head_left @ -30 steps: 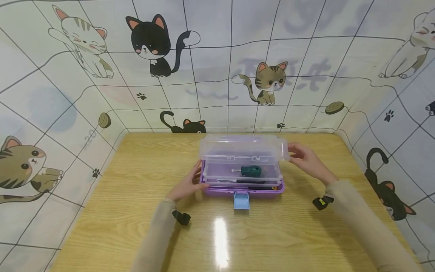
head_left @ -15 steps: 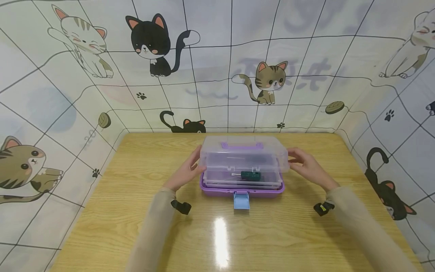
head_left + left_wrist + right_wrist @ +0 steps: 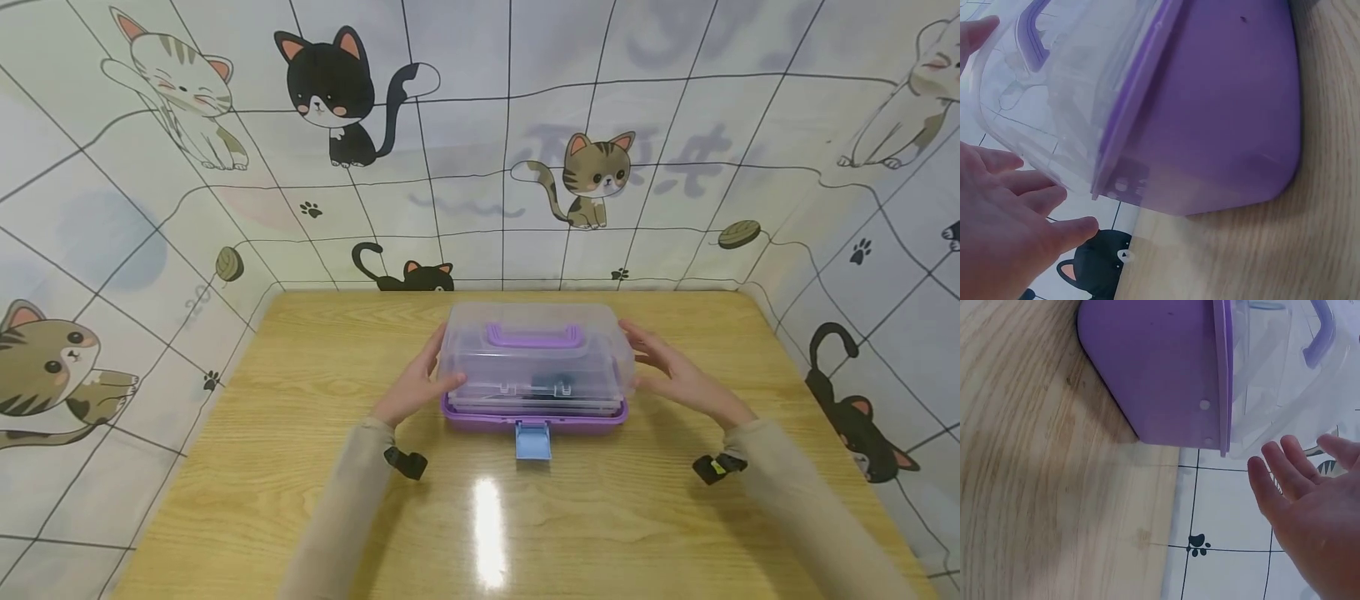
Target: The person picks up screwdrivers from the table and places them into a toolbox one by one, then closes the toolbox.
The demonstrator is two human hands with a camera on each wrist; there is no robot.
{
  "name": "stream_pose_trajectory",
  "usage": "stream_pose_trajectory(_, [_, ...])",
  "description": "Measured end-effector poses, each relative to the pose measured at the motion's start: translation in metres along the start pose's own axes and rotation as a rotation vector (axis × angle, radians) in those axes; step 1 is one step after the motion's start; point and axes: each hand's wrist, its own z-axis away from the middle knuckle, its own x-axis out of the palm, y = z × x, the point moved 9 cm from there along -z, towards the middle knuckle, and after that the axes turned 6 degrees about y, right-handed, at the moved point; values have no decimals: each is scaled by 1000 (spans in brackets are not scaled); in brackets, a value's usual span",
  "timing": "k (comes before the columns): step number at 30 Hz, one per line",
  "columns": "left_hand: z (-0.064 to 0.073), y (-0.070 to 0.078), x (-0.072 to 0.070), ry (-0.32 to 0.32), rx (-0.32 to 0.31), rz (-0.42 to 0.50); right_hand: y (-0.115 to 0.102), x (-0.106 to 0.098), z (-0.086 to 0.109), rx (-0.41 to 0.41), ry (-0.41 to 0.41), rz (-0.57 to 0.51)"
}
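A toolbox with a purple base (image 3: 534, 426) stands on the table, its clear lid (image 3: 465, 354) tilted partway down over an inner tray. A purple handle (image 3: 534, 339) tops the lid. At the lid's left side is my left hand (image 3: 415, 387), thumb toward the front and fingers reaching back along it. My right hand (image 3: 681, 382) lies along the lid's right side with its fingers spread and extended. Through the clear plastic a dark green screwdriver handle (image 3: 551, 382) shows dimly. A light blue latch (image 3: 533, 442) hangs open at the base's front.
The wooden table (image 3: 315, 358) meets a cat-patterned wall covering (image 3: 472, 200) just behind the toolbox, with more of that covering at both sides. A bright light reflection lies on the tabletop in front.
The lid has swung down toward me over the base, bringing its handle into sight. My left hand has moved from the base's front left up to the lid's side; my right hand has followed the lid.
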Motion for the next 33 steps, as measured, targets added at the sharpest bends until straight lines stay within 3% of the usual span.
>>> stream_pose_trajectory(5, [4, -3, 2, -16, -5, -8, 4, 6, 2, 62, 0, 29])
stream_pose_trajectory(8, [8, -9, 4, -35, -48, -22, 8, 10, 5, 92, -6, 25])
stream_pose_trajectory(12, [12, -16, 7, -70, -87, -30, 11, 13, 9, 51, -4, 40])
stream_pose_trajectory(21, [6, -32, 10, -99, -94, -8, 14, 16, 8, -5, 31, -2])
stream_pose_trajectory(28, [2, -31, 9, -108, -76, 5, 17, 17, 9, 42, 53, -16])
stream_pose_trajectory(33, [1, -25, 10, -125, -19, 63, 14, 17, 14, 112, 102, 57])
